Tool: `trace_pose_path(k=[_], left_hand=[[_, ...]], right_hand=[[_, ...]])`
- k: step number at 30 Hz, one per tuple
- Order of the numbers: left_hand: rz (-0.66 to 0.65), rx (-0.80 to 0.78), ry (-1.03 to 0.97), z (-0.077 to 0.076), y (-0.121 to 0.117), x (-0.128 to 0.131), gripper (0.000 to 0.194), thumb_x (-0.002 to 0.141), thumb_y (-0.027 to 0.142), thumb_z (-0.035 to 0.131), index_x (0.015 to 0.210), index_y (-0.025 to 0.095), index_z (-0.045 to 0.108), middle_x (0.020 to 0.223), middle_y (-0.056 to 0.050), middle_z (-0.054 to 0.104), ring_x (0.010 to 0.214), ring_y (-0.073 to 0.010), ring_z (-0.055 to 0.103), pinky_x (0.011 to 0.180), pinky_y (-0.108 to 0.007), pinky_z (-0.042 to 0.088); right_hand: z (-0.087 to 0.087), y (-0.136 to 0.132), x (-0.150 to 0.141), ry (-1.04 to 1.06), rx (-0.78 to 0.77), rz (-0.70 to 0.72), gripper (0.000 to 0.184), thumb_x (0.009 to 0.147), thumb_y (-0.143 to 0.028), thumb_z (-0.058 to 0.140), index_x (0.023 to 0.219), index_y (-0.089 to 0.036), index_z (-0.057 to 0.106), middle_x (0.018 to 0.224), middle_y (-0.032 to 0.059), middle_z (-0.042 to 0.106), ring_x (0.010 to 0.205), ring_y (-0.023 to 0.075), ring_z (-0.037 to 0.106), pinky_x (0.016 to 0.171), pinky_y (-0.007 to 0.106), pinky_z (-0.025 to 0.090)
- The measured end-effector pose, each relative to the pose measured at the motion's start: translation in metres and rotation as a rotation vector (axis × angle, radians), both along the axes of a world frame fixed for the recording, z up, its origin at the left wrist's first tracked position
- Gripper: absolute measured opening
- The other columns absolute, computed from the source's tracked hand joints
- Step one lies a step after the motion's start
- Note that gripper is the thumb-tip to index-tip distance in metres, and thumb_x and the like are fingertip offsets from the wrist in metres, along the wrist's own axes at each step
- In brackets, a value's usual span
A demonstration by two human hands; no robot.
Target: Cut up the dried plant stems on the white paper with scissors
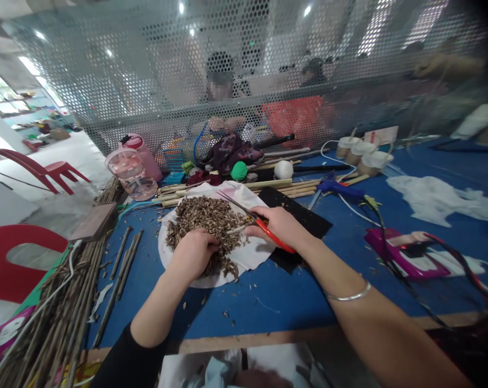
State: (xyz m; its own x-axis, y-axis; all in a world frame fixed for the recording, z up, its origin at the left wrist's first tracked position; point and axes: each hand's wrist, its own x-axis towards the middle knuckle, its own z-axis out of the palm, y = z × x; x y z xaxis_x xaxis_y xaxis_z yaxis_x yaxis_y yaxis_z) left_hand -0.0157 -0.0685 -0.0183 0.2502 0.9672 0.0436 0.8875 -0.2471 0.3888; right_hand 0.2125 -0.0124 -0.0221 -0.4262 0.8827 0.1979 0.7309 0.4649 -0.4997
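Observation:
My right hand (278, 226) is closed around a pair of scissors (274, 236) with red handles. A dark blade points up and left over a heap of dried brown plant bits (205, 213). By my right fingertips a pale narrow strip shows; I cannot tell whether it is the other blade. My left hand (195, 250) rests on the heap with curled fingers, and whatever they pinch is hidden. Under the heap lies a white cloth (260, 258), on top of the blue table (252, 307).
Thin brown sticks (71, 307) lie along the left edge. Behind the cloth are pale sticks (300, 189), a green ball (239, 171), a white ball (283, 170) and a clear jug (136, 175). To the right lie a blue glue gun (341, 187) and a magenta device (405, 256) with cables.

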Motion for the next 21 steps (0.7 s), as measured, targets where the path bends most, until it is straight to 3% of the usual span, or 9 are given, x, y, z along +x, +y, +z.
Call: trace_pose_path(k=[3, 5, 10, 16, 21], left_hand=[[0.035, 0.084, -0.17, 0.003, 0.009, 0.001, 0.015, 0.074, 0.023, 0.057, 0.077, 0.022, 0.072, 0.082, -0.005, 0.066, 0.076, -0.0182, 0.058, 0.072, -0.027, 0.041], [0.127, 0.133, -0.39, 0.004, 0.016, 0.001, 0.014, 0.073, 0.027, 0.059, 0.076, 0.021, 0.071, 0.079, -0.005, 0.067, 0.073, -0.0173, 0.058, 0.068, -0.026, 0.042], [0.407, -0.022, -1.014, -0.006, 0.034, 0.0, 0.025, 0.064, 0.034, 0.069, 0.08, 0.015, 0.07, 0.059, -0.001, 0.062, 0.048, -0.0093, 0.048, 0.049, -0.021, 0.038], [0.452, -0.182, -1.399, -0.016, 0.034, -0.002, 0.028, 0.058, 0.022, 0.074, 0.084, 0.013, 0.069, 0.07, -0.002, 0.064, 0.059, -0.0061, 0.055, 0.063, -0.02, 0.048], [0.455, -0.316, -1.58, -0.015, 0.029, 0.005, 0.023, 0.061, 0.013, 0.07, 0.084, 0.011, 0.068, 0.074, -0.004, 0.065, 0.058, -0.005, 0.057, 0.061, -0.017, 0.05]], right_hand=[[0.0, -0.001, -0.004, 0.0, 0.008, -0.009, 0.055, 0.068, -0.06, 0.06, 0.107, -0.021, 0.061, 0.076, 0.0049, 0.068, 0.071, 0.0208, 0.063, 0.061, 0.025, 0.042], [0.0, -0.002, -0.006, 0.007, 0.02, -0.02, 0.053, 0.069, -0.06, 0.059, 0.106, -0.022, 0.06, 0.073, 0.0035, 0.068, 0.068, 0.0194, 0.062, 0.06, 0.024, 0.041], [-0.004, -0.004, -0.012, 0.02, 0.057, -0.031, 0.048, 0.072, -0.058, 0.058, 0.105, -0.023, 0.059, 0.073, 0.0029, 0.067, 0.065, 0.0181, 0.061, 0.056, 0.023, 0.038], [-0.008, -0.008, -0.02, 0.035, 0.035, 0.002, 0.046, 0.071, -0.057, 0.059, 0.102, -0.023, 0.06, 0.068, 0.0018, 0.065, 0.062, 0.0173, 0.059, 0.056, 0.024, 0.037], [-0.011, -0.011, -0.029, 0.028, 0.043, 0.044, 0.051, 0.069, -0.057, 0.061, 0.104, -0.021, 0.059, 0.075, 0.0034, 0.065, 0.067, 0.0183, 0.058, 0.059, 0.025, 0.039]])
